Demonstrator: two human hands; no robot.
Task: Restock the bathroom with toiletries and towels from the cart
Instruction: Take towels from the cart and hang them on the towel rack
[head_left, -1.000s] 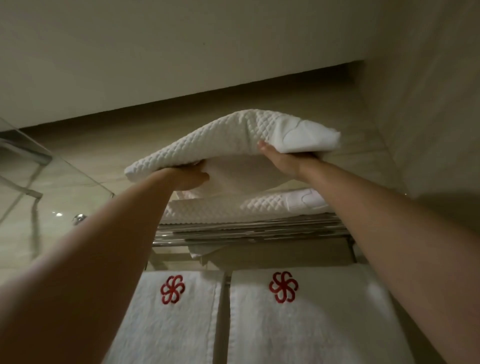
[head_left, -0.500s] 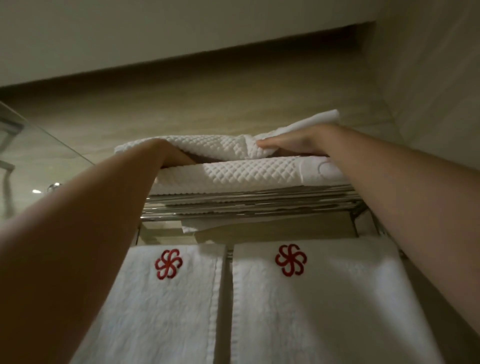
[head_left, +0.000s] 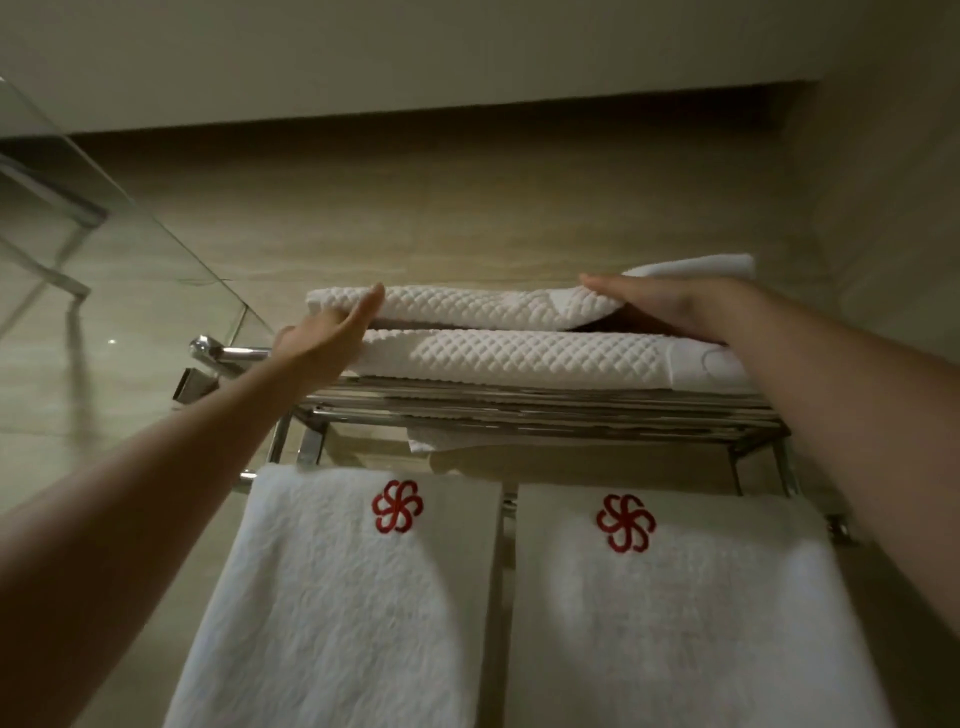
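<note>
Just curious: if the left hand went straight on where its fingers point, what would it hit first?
The top folded towel, at its left end; the left hand looks nearly against it, though depth is unclear.

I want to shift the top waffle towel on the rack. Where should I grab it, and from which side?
Take the top waffle towel by its two short ends, coming from the front. Its right end lifts off the lower waffle towel, leaving room for fingers underneath. The soft fold would likely sag if pinched mid-span.
</note>
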